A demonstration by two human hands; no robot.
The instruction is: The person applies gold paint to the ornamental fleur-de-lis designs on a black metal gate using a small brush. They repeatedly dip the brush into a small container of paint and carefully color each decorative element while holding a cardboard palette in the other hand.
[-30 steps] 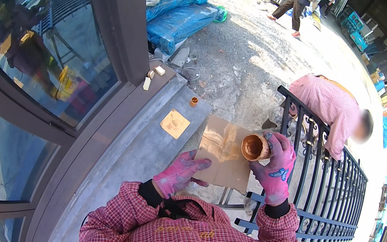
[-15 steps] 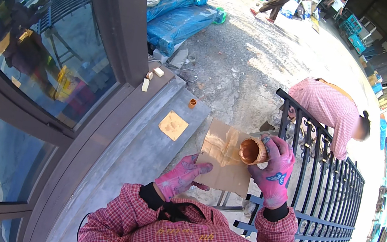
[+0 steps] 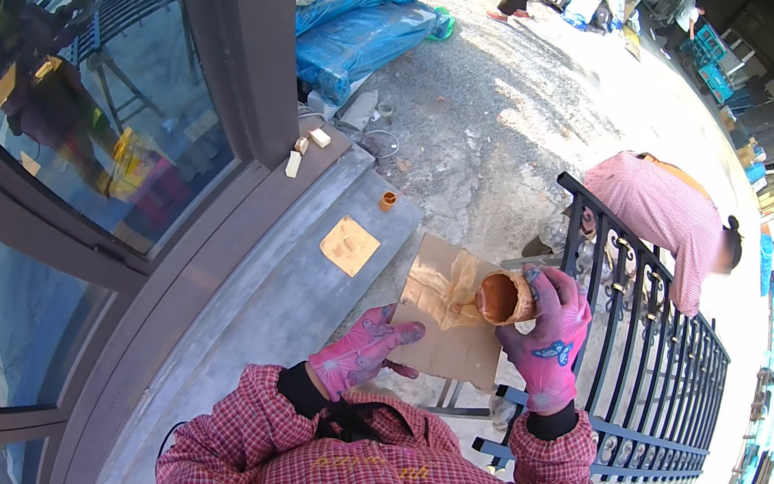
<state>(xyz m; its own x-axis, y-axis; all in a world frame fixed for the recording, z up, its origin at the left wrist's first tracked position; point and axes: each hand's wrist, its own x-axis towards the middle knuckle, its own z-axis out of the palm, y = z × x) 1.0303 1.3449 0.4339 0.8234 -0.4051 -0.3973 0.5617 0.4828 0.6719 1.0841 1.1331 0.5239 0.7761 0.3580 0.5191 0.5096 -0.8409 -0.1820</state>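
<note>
My left hand (image 3: 358, 351), in a pink paint-stained glove, is closed on the lower left edge of a flat piece of brown cardboard (image 3: 455, 354). A shiny copper-coloured patch (image 3: 442, 276) of wet paint lies across the cardboard's upper part. In my right hand (image 3: 550, 347), gloved the same way, is a small paint cup (image 3: 503, 298) with a crusted copper-stained rim. The cup is tipped left over the cardboard, its mouth facing it, and copper paint runs from the lip onto the patch. Fingers wrap round the cup's right side.
On the grey step (image 3: 297, 299) at left sit a small orange cup (image 3: 387, 202) and a stained square sheet (image 3: 349, 245). A black metal railing (image 3: 638, 353) stands close on my right, with a person (image 3: 660, 209) bending beyond it. Blue-wrapped bundles (image 3: 362, 46) lie farther back.
The cup has tipped further, and paint now runs from its lip onto the cardboard. The bending person has shifted slightly right; a walking person at the back has moved left.
</note>
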